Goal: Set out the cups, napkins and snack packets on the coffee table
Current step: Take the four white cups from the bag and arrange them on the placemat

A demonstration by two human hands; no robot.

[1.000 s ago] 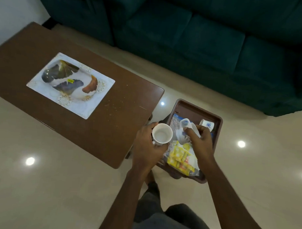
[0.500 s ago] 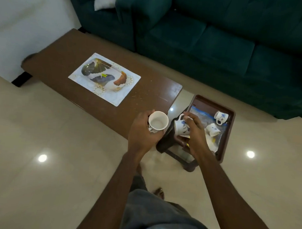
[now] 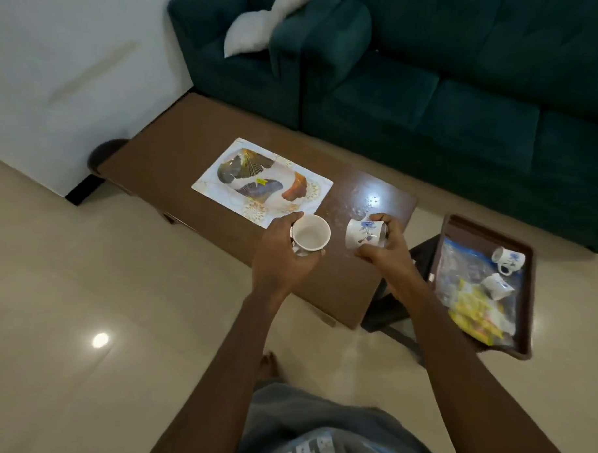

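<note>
My left hand (image 3: 283, 256) grips a white cup (image 3: 311, 234), mouth up, above the near edge of the brown coffee table (image 3: 178, 147). My right hand (image 3: 388, 253) holds a second white cup with a blue flower (image 3: 364, 232), tipped on its side over the table's right end. A brown tray (image 3: 525, 302) to the right carries two more flowered cups (image 3: 508, 260) (image 3: 497, 285), a clear plastic bag (image 3: 459, 265) and yellow snack packets (image 3: 474, 317).
A printed placemat (image 3: 262, 181) lies on the middle of the table. A dark green sofa (image 3: 431, 78) with a white cushion (image 3: 260, 25) runs behind it. A white wall (image 3: 59, 65) stands at the left. The tray rests on a low dark stand (image 3: 389, 317).
Both hands moved left from the tray to above the table, each carrying its cup. The view turned left, so more of the table and sofa show.
</note>
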